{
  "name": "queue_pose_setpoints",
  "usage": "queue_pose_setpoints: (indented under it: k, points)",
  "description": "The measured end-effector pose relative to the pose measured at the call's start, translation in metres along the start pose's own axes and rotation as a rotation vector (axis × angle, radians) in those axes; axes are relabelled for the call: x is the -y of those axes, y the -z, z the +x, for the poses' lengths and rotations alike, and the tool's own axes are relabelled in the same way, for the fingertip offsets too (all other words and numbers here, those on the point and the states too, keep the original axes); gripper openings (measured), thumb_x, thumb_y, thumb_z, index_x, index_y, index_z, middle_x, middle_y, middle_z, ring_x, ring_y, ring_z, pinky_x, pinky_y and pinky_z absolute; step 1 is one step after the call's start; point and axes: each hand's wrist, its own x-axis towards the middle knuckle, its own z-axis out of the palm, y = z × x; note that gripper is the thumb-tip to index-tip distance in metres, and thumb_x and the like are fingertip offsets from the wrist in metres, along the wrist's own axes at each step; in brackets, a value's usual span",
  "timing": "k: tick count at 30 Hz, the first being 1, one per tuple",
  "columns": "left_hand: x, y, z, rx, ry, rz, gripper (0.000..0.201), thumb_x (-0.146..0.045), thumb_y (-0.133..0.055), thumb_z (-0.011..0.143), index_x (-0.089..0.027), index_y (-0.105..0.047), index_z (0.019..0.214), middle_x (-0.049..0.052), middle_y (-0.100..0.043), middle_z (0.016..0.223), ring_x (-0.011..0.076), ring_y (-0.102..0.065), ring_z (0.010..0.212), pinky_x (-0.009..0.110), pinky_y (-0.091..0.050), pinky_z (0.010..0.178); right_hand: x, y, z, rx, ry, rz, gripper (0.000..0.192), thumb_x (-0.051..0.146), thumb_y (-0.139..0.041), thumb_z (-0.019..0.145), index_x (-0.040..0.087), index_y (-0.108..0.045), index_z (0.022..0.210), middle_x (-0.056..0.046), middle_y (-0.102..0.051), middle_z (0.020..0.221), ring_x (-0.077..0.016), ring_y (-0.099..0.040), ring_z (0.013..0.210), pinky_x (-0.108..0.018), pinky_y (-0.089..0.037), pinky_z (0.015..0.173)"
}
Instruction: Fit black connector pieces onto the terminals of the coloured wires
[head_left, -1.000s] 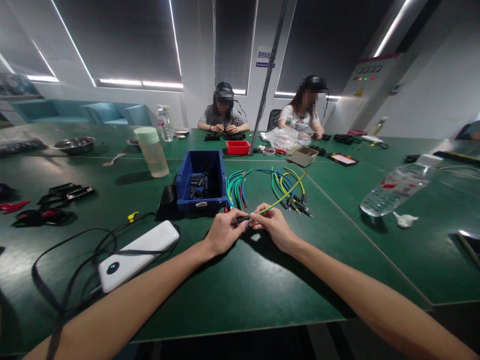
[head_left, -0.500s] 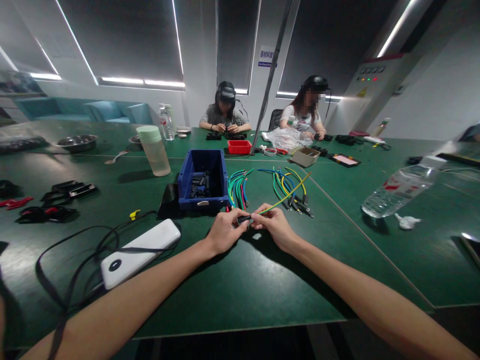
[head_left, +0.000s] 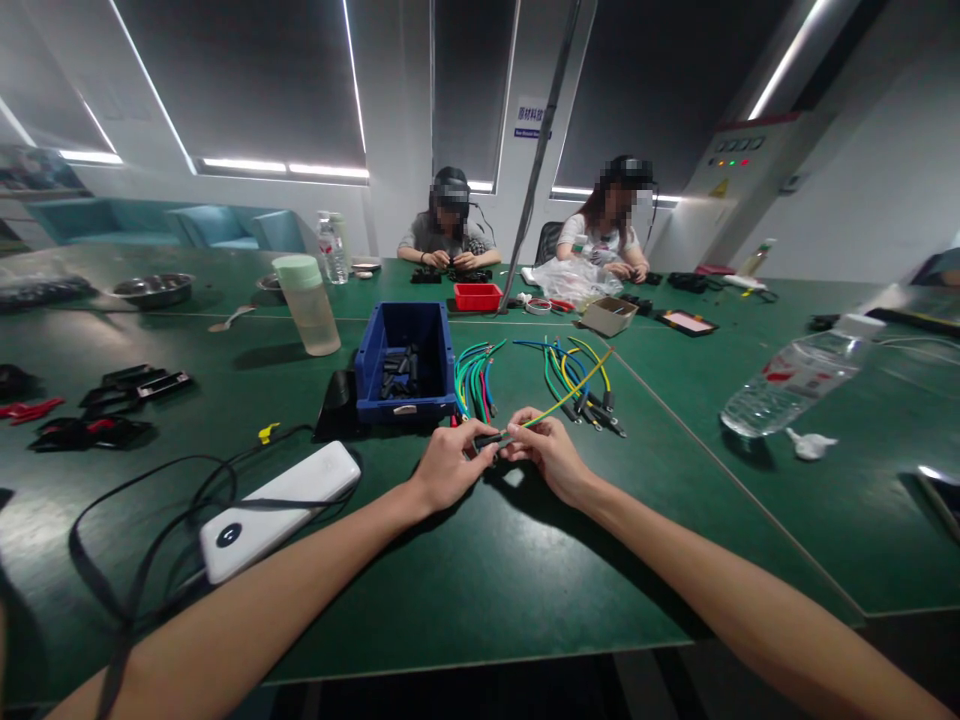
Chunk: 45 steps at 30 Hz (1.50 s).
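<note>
The left hand pinched a small black connector at its fingertips, just above the green table. The right hand gripped the yellow wire beside that connector, fingers closed, the wire rising away toward the loose wire bundle.

Yellow wire — thin, slanting far-right above the table — its near end in a small black sleeve
</note>
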Motion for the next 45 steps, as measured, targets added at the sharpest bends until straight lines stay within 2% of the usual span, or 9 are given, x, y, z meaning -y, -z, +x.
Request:
queue_pose_setpoints:
  k: [6,26,35,45]
  points:
    - [0.0014,-0.0005,-0.0010,-0.006,0.004,-0.003,0.023,-0.030,-0.056,0.084,-0.015,-0.064,0.100,0.006,-0.070,0.084,0.0123,-0.062,0.064,0.021,-0.047,0.058,-0.0007,-0.0005,0.0000,-0.011,0.032,-0.012,0.031,0.036,-0.075,0.069,0.020,-0.051,0.082,0.002,-0.064,0.062,-0.0118,-0.063,0.056,-0.020,-0.049,0.054]
    - [0.0016,-0.0007,-0.0002,-0.007,-0.020,0.036,0.022,-0.028,-0.054,0.084,-0.016,-0.063,0.101,0.004,-0.069,0.084,0.0129,-0.063,0.066,0.021,-0.048,0.060,-0.0029,-0.0007,0.0011,-0.041,0.035,-0.068,0.031,0.038,-0.077,0.065,0.018,-0.055,0.074,0.001,-0.065,0.060,-0.0123,-0.062,0.056,-0.023,-0.048,0.056]
    - [-0.0020,0.0002,0.0000,-0.024,0.024,-0.010,0.031,-0.026,-0.053,0.083,-0.015,-0.056,0.112,0.002,-0.066,0.073,0.0114,-0.060,0.057,0.021,-0.046,0.055,-0.0022,-0.0006,0.0016,-0.104,0.037,-0.048,0.032,0.040,-0.078,0.063,0.018,-0.057,0.074,0.002,-0.062,0.057,-0.0122,-0.060,0.053,-0.022,-0.047,0.052]
    - [0.0028,-0.0007,0.0010,-0.042,0.025,0.001,0.027,-0.026,-0.053,0.084,-0.015,-0.059,0.107,0.002,-0.065,0.071,0.0113,-0.059,0.057,0.022,-0.046,0.055,-0.0015,-0.0001,0.0015,-0.111,0.045,-0.049,0.033,0.041,-0.078,0.063,0.018,-0.057,0.074,0.002,-0.061,0.057,-0.0124,-0.060,0.053,-0.023,-0.047,0.052]
